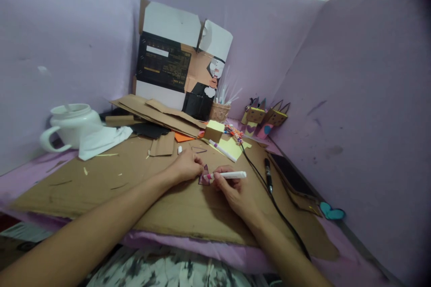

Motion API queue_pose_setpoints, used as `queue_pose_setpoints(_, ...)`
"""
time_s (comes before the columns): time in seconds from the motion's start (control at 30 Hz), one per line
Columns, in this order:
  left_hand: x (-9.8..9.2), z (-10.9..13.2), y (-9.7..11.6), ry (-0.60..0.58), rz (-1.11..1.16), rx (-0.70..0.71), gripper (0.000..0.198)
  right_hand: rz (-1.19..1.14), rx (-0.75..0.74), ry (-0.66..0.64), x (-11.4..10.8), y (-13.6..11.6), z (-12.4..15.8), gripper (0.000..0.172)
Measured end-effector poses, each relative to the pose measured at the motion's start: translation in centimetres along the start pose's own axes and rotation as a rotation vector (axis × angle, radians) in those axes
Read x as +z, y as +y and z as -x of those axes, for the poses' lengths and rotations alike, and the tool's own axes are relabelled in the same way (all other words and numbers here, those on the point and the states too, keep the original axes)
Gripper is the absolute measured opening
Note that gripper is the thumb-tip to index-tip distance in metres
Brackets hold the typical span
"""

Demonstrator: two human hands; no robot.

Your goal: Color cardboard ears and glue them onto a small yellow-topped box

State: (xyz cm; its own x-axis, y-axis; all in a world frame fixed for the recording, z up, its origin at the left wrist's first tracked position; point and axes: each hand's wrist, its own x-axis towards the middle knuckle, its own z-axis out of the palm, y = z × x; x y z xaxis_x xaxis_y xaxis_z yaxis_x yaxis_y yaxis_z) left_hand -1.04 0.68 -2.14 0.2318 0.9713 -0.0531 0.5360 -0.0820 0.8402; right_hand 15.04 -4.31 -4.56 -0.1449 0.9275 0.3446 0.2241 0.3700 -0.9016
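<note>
My right hand [232, 184] is closed round a white marker [234, 175], its pink tip pointing left. That tip touches a small cardboard triangle [204, 179] edged in dark purple and partly coloured pink. My left hand [187, 166] presses its fingertips on the triangle's left edge, against the cardboard sheet [161, 215]. Just beyond my left hand lie a white marker cap [179, 150] and another small triangle [199, 149] with a dark outline. A second white marker with a purple band [222, 150] rests on yellow paper [235, 147].
A white teapot [72, 121] and crumpled tissue [104, 141] are at left. Behind stand cardboard sheets [158, 114], an opened box [164, 60] and a cup of sticks [220, 111]. A black cable [259, 172], pen [268, 172] and phone [292, 172] lie right.
</note>
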Motion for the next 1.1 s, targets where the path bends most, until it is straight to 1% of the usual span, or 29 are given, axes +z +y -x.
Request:
queue_pose_setpoints(0.2, 0.05, -0.13, -0.15, -0.010, -0.002, -0.003, 0.017, -0.050, 0.024, -0.064, 0.07, -0.23, 0.26, 0.023)
queue_pose_setpoints(0.3, 0.15, -0.34, -0.46, 0.008, 0.003, 0.001, 0.016, -0.071, 0.036, -0.056, 0.08, -0.27, 0.24, 0.024)
queue_pose_setpoints(0.43, 0.16, -0.40, -0.56, -0.006, 0.007, 0.004, 0.017, -0.068, 0.019, -0.036, 0.03, -0.01, 0.21, 0.026)
queue_pose_setpoints(0.6, 0.13, -0.36, -0.60, -0.005, 0.001, 0.014, 0.017, -0.073, 0.024, -0.083, 0.03, 0.00, 0.26, 0.025)
queue_pose_setpoints(0.7, 0.15, -0.38, -0.66, 0.007, 0.008, 0.010, 0.015, -0.105, 0.048, -0.066, 0.05, -0.18, 0.23, 0.026)
queue_pose_setpoints(0.77, 0.15, -0.38, -0.67, 0.005, 0.006, 0.012, 0.014, -0.108, 0.039, -0.052, 0.06, -0.24, 0.18, 0.026)
queue_pose_setpoints(0.93, 0.12, -0.41, -0.73, -0.004, 0.007, 0.021, 0.015, -0.080, 0.024, -0.096, 0.11, -0.42, 0.21, 0.024)
queue_pose_setpoints(1.0, 0.14, -0.43, -0.76, 0.006, 0.007, 0.022, 0.015, -0.094, 0.038, -0.071, 0.13, -0.55, 0.22, 0.026)
queue_pose_setpoints(1.1, 0.16, -0.39, -0.72, 0.001, 0.016, 0.026, 0.016, -0.116, 0.052, 0.009, 0.14, -0.55, 0.16, 0.027)
